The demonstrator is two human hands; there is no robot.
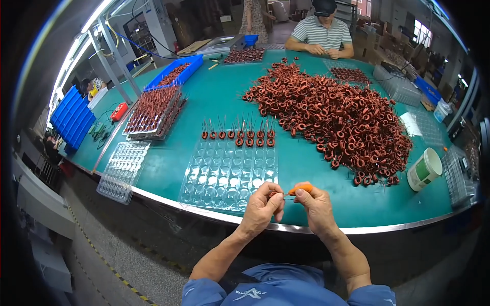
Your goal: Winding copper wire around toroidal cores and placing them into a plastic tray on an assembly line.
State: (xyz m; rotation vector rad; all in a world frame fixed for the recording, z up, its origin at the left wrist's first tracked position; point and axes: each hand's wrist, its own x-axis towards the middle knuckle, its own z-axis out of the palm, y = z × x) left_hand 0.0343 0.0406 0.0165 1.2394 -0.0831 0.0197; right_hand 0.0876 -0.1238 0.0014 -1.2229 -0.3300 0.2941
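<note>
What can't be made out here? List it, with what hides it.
All in the head view:
Reddish piece: mostly covered by the left hand.
Orange object: partly covered by the right hand; its tip is too small to tell.
Red pile: lower rings buried under upper ones.
Standing person: head cut off by the upper edge.
</note>
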